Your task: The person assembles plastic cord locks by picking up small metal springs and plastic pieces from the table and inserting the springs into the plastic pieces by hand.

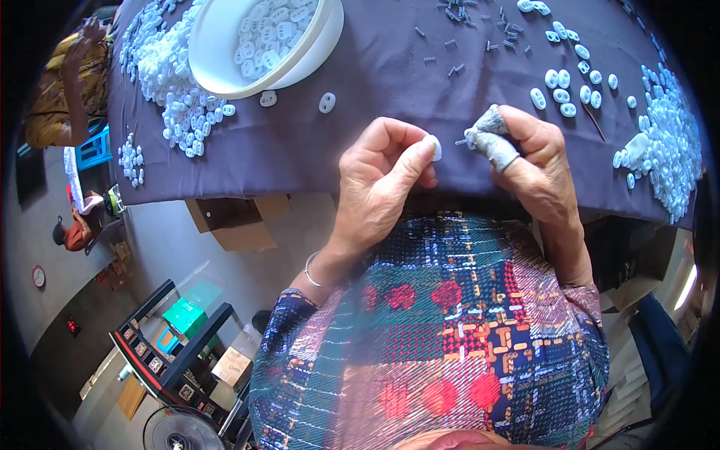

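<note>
My left hand [386, 176] is closed, thumb and forefinger pinching a small white plastic piece [436, 148] with a rounded edge. Facing it, my right hand [536, 161] has grey cloth covers [495, 146] on its thumb and forefinger. Between those covered tips it pinches a small translucent plastic part, from which a thin metal spring [460, 142] points left. The two hands are a short gap apart, over the near edge of the dark tablecloth [405, 97]. A white two-hole oval piece [327, 103] lies beyond my left hand.
A white tub [300, 75] of two-hole pieces stands far left beside a heap of white pieces [184, 120]. Loose springs [510, 34] lie at the back. Oval pieces [562, 95] and a translucent heap [671, 150] lie right. A cardboard box [240, 225] sits below the table.
</note>
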`<state>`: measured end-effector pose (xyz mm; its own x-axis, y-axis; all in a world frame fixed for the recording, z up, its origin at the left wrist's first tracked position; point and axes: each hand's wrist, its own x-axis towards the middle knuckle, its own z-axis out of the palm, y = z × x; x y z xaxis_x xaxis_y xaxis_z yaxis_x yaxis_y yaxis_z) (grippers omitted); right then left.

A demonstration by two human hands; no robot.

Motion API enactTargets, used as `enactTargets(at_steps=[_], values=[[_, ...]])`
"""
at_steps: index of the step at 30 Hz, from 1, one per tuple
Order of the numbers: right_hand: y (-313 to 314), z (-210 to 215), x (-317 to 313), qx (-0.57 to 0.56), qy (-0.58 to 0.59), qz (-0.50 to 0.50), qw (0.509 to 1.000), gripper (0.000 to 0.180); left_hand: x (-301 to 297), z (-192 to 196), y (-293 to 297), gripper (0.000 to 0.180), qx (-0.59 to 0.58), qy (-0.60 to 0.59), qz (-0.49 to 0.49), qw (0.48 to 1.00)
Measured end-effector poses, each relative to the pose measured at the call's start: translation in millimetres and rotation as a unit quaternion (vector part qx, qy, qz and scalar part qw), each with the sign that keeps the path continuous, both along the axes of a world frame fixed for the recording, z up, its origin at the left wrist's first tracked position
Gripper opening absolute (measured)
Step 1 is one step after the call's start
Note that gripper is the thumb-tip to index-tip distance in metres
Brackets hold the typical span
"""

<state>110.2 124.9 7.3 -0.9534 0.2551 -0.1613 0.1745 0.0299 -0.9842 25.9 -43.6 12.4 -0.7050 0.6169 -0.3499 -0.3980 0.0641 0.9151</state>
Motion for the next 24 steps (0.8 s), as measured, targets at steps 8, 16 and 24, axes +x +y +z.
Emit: enactTargets(at_steps=[8, 16, 24], values=[[-4, 10, -1, -0.034, -0.043, -0.007, 0.998, 0.009, -2, -5, 0, 0.015, 0.041, -0.064, -0.002, 0.997], [-3, 12, -1, -0.024, -0.049, 0.005, 0.998, 0.01, -3, -6, 1, 0.016, 0.034, -0.066, -0.012, 0.997], [-4, 10, -1, -0.026, -0.052, 0.002, 0.998, 0.01, -4, -6, 0, 0.016, 0.04, -0.082, -0.007, 0.996]])
